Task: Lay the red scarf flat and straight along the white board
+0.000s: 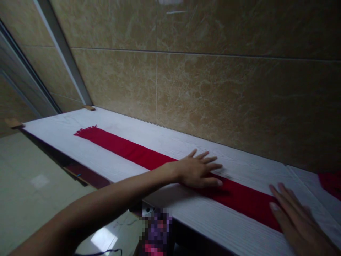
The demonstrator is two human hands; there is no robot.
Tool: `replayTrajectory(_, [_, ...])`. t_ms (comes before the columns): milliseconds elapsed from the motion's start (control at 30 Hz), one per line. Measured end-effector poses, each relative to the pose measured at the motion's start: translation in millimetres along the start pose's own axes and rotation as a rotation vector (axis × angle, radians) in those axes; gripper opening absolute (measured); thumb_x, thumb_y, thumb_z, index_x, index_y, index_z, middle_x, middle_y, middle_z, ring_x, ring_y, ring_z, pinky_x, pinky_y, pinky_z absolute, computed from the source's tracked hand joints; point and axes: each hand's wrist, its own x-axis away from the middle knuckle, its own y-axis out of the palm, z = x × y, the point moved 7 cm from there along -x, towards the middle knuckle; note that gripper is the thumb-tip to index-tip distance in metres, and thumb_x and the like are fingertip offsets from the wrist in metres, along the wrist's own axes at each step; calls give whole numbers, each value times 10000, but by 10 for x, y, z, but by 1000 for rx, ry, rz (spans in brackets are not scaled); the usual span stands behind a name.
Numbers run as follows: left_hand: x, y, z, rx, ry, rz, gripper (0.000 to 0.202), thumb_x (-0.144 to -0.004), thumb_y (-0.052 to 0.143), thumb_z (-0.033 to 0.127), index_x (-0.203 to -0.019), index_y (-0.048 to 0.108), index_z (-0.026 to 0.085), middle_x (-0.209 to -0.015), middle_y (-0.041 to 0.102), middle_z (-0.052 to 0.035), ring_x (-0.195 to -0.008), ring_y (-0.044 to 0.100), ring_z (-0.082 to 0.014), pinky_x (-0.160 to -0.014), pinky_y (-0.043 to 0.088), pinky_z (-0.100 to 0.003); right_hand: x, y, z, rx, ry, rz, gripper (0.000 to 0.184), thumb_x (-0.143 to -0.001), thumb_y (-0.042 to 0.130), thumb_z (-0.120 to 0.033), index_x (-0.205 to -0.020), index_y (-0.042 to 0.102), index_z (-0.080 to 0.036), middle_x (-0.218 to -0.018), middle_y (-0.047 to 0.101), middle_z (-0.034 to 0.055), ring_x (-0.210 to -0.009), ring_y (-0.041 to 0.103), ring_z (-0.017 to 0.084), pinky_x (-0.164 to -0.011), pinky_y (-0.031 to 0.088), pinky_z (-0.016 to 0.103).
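Note:
A long red scarf lies flat along the white tabletop, its fringed end toward the far left. Over its middle, my left hand is spread with fingers apart, palm down; whether it presses on the cloth I cannot tell. Farther right, my right hand is stretched out at the scarf's near part, slightly blurred, and covers the cloth's right end. Neither hand grips anything that I can see.
The white table runs along a tiled wall. More red cloth lies at the right edge. Small brown blocks sit at the table's far corners. Below are an open shelf and a shiny floor.

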Motion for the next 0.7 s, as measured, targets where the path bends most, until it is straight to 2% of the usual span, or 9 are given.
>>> replayTrajectory(67, [-298,235,237,40,101,-34,818,-1019,359,664,-1659,264,162,-1753,157,-116,-1630,21,-327,-1305,19,-613,-114,86,-168,25,-76,1,610,-1044,283,-415,-1596,403,-184,-1567,504,153,-1430,497,360,-1037,538,626])
replayTrajectory(133, [-520,442,368,50,166,-39,876,-1002,398,653,-1667,209,114,-1755,130,-136,-1627,9,-344,-1305,21,-611,-145,130,-276,50,-180,24,581,-1040,246,-372,-1471,568,-153,-1489,584,156,-1366,567,356,-1002,570,604])
replayTrajectory(200, [-663,596,416,31,195,-51,889,-991,425,632,-1669,195,105,-1757,131,-138,-1626,15,-359,-1301,21,-622,-121,163,-294,70,-266,12,589,-1022,219,-344,-1316,695,-158,-1429,633,155,-1333,596,361,-984,583,596])
replayTrajectory(267, [-743,685,417,12,199,-74,868,-993,423,605,-1669,197,111,-1759,135,-126,-1628,25,-358,-1298,20,-629,-78,200,-244,78,-311,-31,600,-1004,211,-333,-1204,759,-192,-1398,658,140,-1341,586,376,-996,565,627])
replayTrajectory(400, [-782,708,409,-1,203,-80,840,-1000,402,580,-1662,215,98,-1754,169,-126,-1629,66,-357,-1295,48,-636,-24,245,-60,34,-294,-52,578,-986,243,-330,-1107,801,-239,-1396,665,104,-1426,497,387,-1109,458,688])
replayTrajectory(567, [-769,671,437,-50,238,15,797,-1005,409,563,-1650,269,117,-1741,226,-136,-1618,139,-373,-1287,104,-639,-120,308,201,-41,-303,-109,509,-977,313,-378,-1186,764,-271,-1479,608,73,-1492,414,351,-1164,399,676])
replayTrajectory(700, [-779,705,432,-32,245,-23,771,-1013,404,549,-1650,283,132,-1739,239,-122,-1618,141,-371,-1292,118,-626,-159,400,369,-33,-324,-128,483,-996,358,-394,-1293,699,-226,-1594,479,104,-1520,360,348,-1172,399,643])
